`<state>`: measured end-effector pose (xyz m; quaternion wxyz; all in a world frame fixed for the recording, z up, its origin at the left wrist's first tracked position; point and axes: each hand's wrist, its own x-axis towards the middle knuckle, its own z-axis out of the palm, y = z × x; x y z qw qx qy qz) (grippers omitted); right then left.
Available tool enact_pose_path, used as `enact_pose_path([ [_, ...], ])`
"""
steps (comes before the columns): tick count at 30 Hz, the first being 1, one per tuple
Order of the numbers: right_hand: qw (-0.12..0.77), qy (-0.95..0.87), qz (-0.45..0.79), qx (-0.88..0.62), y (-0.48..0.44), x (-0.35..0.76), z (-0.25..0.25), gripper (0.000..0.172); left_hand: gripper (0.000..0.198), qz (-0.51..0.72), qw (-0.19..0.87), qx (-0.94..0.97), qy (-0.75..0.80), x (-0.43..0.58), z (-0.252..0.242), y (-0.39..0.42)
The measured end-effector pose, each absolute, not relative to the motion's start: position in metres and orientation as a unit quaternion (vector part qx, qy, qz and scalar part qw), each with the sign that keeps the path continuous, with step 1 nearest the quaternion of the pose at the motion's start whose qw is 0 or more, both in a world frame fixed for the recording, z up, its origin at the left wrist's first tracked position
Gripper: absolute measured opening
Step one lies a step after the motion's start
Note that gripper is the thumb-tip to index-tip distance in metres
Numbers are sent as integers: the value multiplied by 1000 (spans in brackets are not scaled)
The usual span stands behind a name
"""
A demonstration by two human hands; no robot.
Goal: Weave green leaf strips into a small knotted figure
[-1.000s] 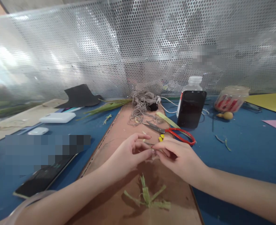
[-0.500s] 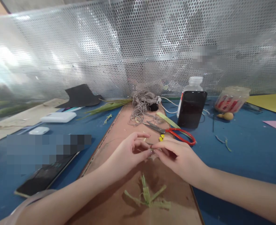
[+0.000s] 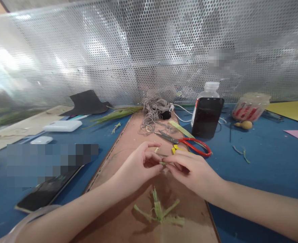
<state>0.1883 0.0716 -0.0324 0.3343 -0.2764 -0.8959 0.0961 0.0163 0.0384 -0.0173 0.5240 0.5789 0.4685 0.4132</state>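
Over the brown board (image 3: 118,148), my left hand (image 3: 141,165) pinches a tiny pale green piece (image 3: 162,163) between thumb and finger. My right hand (image 3: 191,168) meets it from the right, its thumb and fingertips closed at the same small piece. A husk figure (image 3: 158,211) with several pale green strips lies on the board below my hands. Red-handled scissors (image 3: 197,146) rest just beyond my right hand, and a yellow-handled tool (image 3: 174,149) is partly hidden behind it.
A tangle of grey cord (image 3: 155,109) lies at the board's far end. A phone (image 3: 207,118) leans on a bottle (image 3: 211,88). Further right are a jar (image 3: 250,108) and small gourd (image 3: 243,125). Another phone (image 3: 50,189) lies left, with a white case (image 3: 63,126) beyond.
My right fingertips have shifted slightly at the pinch, and more of the small green piece shows between my hands. The husk figure has stayed in place.
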Motion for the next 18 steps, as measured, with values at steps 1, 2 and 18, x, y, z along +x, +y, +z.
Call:
enact_pose_path([
  [1, 329, -898, 94, -276, 71, 188, -33, 14, 45, 412, 526, 578, 469, 16, -18, 39],
  [2, 325, -900, 91, -276, 71, 189, -33, 14, 46, 412, 528, 576, 469, 16, -19, 39],
  [18, 332, -897, 95, -275, 69, 189, -33, 14, 53, 398, 610, 502, 467, 13, -23, 43],
])
